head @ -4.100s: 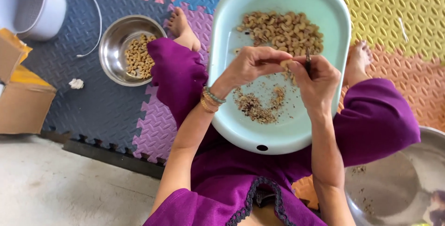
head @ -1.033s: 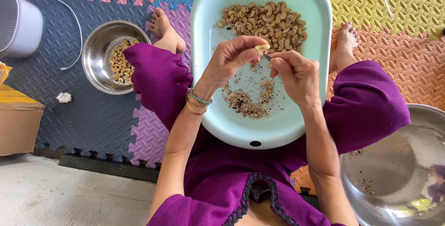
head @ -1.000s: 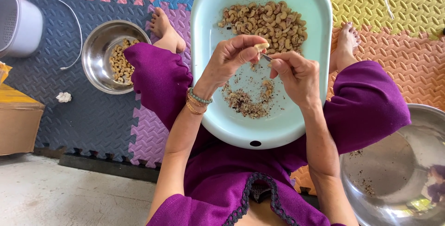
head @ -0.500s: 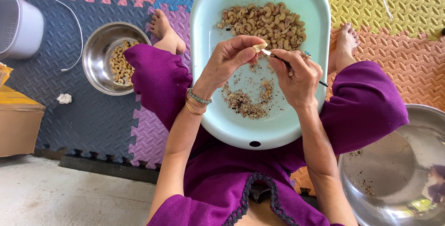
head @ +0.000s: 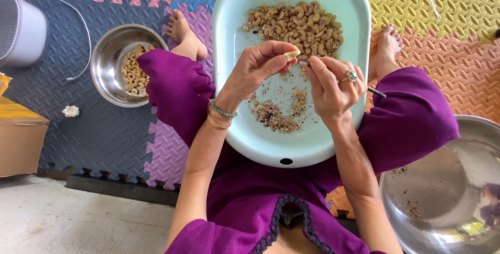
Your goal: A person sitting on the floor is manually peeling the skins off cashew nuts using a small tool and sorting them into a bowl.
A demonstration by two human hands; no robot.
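Left hand [head: 260, 66]: pinches a pale cashew [head: 291, 55] at its fingertips, over the light-blue basin [head: 229, 19].
Right hand [head: 333, 90]: grips a thin dark tool [head: 376, 92] (tip hidden near the cashew).
Far basin: cashew pile [head: 294, 25].
Near basin: husk scraps [head: 273, 116].
Left: steel bowl [head: 107, 56].

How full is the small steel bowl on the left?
Mostly empty: the bowl holds only a thin patch of cashews; bare steel shows around them.

Pale blue basin [head: 333, 129], purple garment [head: 411, 118], multicoloured embossed mat [head: 442, 9].
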